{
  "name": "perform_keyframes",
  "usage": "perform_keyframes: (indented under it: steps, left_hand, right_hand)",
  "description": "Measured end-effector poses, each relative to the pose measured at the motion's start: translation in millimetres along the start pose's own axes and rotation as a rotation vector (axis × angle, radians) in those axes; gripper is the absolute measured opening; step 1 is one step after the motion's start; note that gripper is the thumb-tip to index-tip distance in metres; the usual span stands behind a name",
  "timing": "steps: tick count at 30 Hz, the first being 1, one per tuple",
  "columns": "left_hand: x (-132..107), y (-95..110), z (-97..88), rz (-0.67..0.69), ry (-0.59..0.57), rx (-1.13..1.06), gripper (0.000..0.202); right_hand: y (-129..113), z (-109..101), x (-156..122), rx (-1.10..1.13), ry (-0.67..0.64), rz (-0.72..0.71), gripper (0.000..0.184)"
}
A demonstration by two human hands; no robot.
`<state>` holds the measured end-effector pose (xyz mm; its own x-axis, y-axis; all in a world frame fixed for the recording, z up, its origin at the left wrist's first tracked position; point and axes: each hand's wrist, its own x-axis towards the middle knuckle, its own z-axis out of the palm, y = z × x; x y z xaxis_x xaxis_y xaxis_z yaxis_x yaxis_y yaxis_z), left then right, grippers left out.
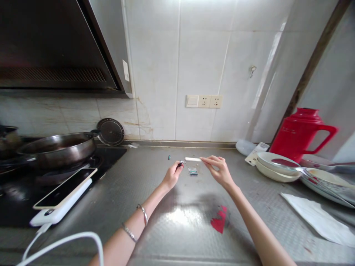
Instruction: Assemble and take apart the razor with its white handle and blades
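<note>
My left hand (pixel 170 177) is closed around a small dark object with a shiny tip (pixel 181 163); its kind is too small to make out. Between the thumb and fingertips of my right hand (pixel 220 171) is a thin white stick (pixel 192 159), held level and pointing left toward my left hand. Below the stick, between both hands, a small clear case (pixel 193 171) with dark green pieces in it rests on the metal counter (pixel 155 221). Farther back lies a small dark green piece (pixel 169 157), apart from my left hand.
At left, a steel pan (pixel 59 146) stands on the stove, with a phone (pixel 66 188) on a white power bank in front. A red thermos (pixel 301 135), stacked bowls (pixel 277 175) and a white tissue (pixel 318 220) are at right. Nearer me lies a red scrap (pixel 219 220).
</note>
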<state>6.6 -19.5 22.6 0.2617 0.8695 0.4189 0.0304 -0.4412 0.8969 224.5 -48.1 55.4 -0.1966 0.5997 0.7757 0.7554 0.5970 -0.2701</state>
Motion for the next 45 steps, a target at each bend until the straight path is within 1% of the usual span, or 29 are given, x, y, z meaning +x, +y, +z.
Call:
perform_keyframes:
  steps: [4, 7, 11, 14, 18, 20, 24, 27, 31, 33, 36, 38, 42, 45]
  left_hand:
    - [-1, -3, 4.7, 0.023, -0.017, 0.000, 0.022]
    - [-1, -5, 5.3, 0.027, -0.012, -0.014, 0.022]
    - [0, -9, 5.8, -0.004, 0.011, -0.059, 0.024]
    - [-1, -11, 7.6, 0.001, -0.007, -0.061, 0.023]
    - [0, -8, 7.4, 0.011, -0.018, -0.076, 0.022]
    - [1, -5, 5.9, 0.015, -0.002, -0.090, 0.022]
    - [2, -4, 4.7, 0.021, 0.006, -0.090, 0.025]
    - [1, -8, 6.7, 0.019, -0.026, -0.049, 0.026]
    - [1, -11, 8.3, 0.015, -0.044, -0.037, 0.026]
    - [1, -8, 7.3, 0.015, -0.034, -0.046, 0.026]
    - [2, -4, 5.4, 0.016, -0.022, -0.059, 0.027]
    - [1, -4, 5.4, 0.014, -0.025, -0.056, 0.028]
    - [0, -6, 8.0, 0.024, -0.051, -0.020, 0.026]
    - [1, -6, 7.5, 0.031, -0.035, -0.031, 0.026]
  right_hand:
    - [-10, 10, 0, -0.004, -0.025, -0.044, 0.029]
    - [-3, 7, -3, -0.025, -0.031, -0.046, 0.029]
    - [7, -1, -4, -0.042, 0.010, -0.003, 0.028]
    - [0, 5, -4, -0.032, 0.028, 0.007, 0.029]
    - [-7, 11, -3, -0.038, -0.013, -0.036, 0.029]
    - [-3, 7, -3, -0.047, -0.017, -0.036, 0.028]
    - [4, -1, -3, -0.046, 0.021, -0.003, 0.028]
    - [-2, 4, -2, -0.017, 0.033, 0.001, 0.029]
    - [-11, 13, -2, -0.019, -0.006, -0.046, 0.029]
    - [-7, 10, -2, -0.020, -0.009, -0.049, 0.028]
    - [1, 2, -2, -0.022, 0.023, -0.018, 0.026]
    - [3, 0, -2, -0.023, 0.043, 0.001, 0.025]
    - [-7, 9, -2, -0.004, 0.020, -0.002, 0.027]
    - [-13, 14, -2, 0.009, -0.012, -0.013, 0.027]
